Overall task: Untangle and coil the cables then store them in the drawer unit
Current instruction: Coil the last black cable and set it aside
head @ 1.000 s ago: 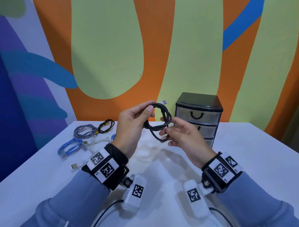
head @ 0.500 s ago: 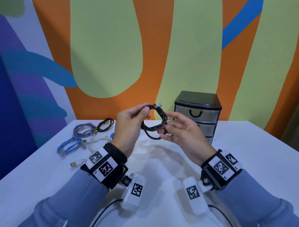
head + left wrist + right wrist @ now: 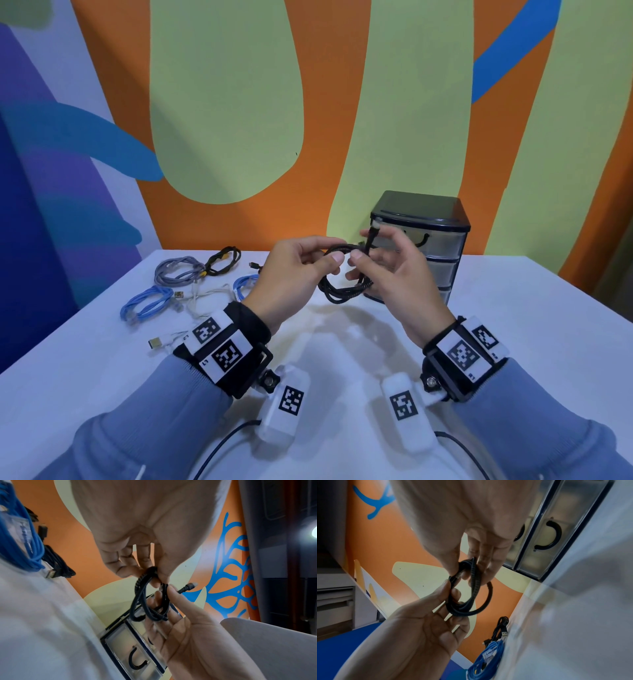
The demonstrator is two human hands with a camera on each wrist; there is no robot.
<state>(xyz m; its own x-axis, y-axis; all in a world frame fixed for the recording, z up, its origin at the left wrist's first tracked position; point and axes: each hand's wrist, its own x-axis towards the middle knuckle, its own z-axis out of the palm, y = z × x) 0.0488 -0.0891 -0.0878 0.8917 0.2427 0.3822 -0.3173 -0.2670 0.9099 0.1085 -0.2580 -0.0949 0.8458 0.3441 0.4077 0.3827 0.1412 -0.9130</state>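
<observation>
A black braided cable is wound into a small coil and held above the table in front of the drawer unit. My left hand pinches the top of the coil between thumb and fingers. My right hand pinches the cable's free end just below its plug, which points up; its other fingers lie spread behind the loops. The unit has a black top and clear drawers, all pushed in, with curved black handles.
More cables lie at the table's back left: a grey coil, a black-and-yellow one, two blue ones, and a loose white cable with a USB plug. A painted wall stands behind.
My right hand has left the underside of the coil and taken hold of the free end by the plug. The coil now hangs lower, beneath both hands.
</observation>
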